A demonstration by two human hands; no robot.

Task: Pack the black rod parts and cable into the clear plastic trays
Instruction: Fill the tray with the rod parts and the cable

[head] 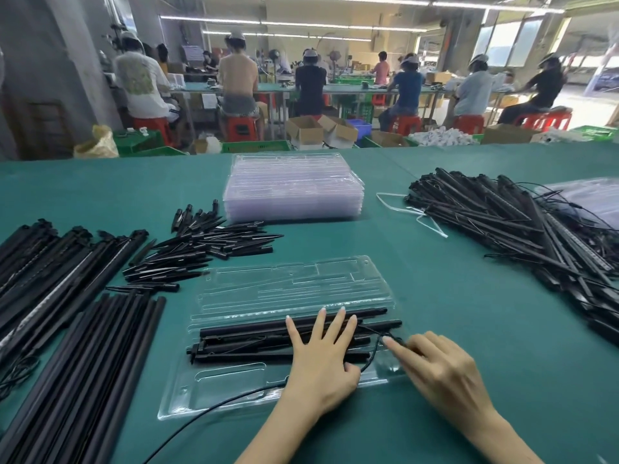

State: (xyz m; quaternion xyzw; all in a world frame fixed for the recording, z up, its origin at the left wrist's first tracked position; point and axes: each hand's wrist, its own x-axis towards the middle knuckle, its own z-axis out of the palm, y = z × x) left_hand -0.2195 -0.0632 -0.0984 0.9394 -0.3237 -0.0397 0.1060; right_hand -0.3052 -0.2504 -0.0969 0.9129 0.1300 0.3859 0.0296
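While our left hand (pixel 320 360) presses flat on the rod parts (pixel 254 343) in the tray (pixel 214 393), right-hand fingers (pixel 393 346) pinch the cable (pixel 371 349); next, tuck it in.

The left hand (pixel 320 358) covers the middle of the rods (pixel 241 343) in the tray (pixel 214 393). The cable (pixel 201 415) runs off the bottom edge. Rod piles at left (pixel 50 279) and right (pixel 536 236) are cut off by the frame. Distant workers are blurred.
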